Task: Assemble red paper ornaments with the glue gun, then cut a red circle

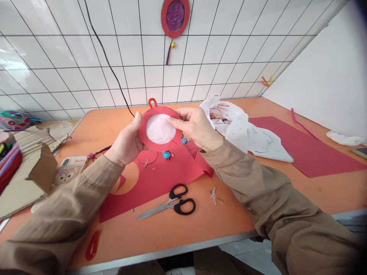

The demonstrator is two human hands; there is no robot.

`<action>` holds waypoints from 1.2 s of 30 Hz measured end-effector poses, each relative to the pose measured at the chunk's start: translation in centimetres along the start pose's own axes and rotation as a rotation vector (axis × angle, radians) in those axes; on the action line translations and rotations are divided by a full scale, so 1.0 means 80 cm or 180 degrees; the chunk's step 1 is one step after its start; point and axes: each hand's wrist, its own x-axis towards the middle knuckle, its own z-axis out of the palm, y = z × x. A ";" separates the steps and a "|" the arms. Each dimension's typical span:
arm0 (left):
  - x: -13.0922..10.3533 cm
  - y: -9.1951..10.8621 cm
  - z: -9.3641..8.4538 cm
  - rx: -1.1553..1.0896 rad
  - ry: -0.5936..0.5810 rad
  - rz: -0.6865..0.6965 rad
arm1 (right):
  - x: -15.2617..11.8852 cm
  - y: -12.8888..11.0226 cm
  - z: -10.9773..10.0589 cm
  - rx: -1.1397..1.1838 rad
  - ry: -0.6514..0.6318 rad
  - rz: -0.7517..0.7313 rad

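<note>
Between my hands is a round red paper frame [143, 138] with a white centre and a small red loop [152, 102] at its top. My left hand [128, 141] grips the frame's left edge, thumb in front and fingers behind. My right hand [197, 126] pinches the upper right rim, its thumb reaching over the white centre. A blue bell [166, 154] with dark red threads shows just below the frame. Under it lies a cut sheet of red paper [172, 173]. Black-handled scissors [172, 202] rest nearer the table edge.
A white plastic bag [229, 114] and a second red sheet [309, 152] lie to the right. Cardboard [31, 179] and a phone [70, 170] are at the left. A red loop [92, 245] lies near the front edge. A finished-looking round ornament [175, 17] hangs on the tiled wall.
</note>
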 end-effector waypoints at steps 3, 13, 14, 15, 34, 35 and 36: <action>-0.005 0.000 0.005 0.0162 0.0164 0.0256 | -0.005 -0.008 0.001 0.0041 -0.0048 -0.0021; -0.023 0.017 0.019 0.0610 0.0518 0.0925 | -0.017 -0.035 0.000 -0.0233 0.0027 -0.0282; -0.022 0.017 0.019 0.0612 0.0549 0.0899 | -0.016 -0.033 0.001 -0.0359 0.0095 -0.0306; -0.021 0.017 0.019 0.0601 0.0565 0.0854 | -0.016 -0.032 0.001 -0.0461 0.0135 -0.0321; -0.014 0.013 0.014 0.0288 0.0452 0.0447 | -0.004 -0.012 -0.012 0.0011 -0.0284 -0.0030; -0.014 0.013 0.015 0.0299 0.0455 0.0445 | -0.004 -0.011 -0.012 0.0035 -0.0367 -0.0009; -0.014 0.013 0.015 0.0305 0.0461 0.0445 | -0.003 -0.010 -0.013 0.0072 -0.0463 0.0030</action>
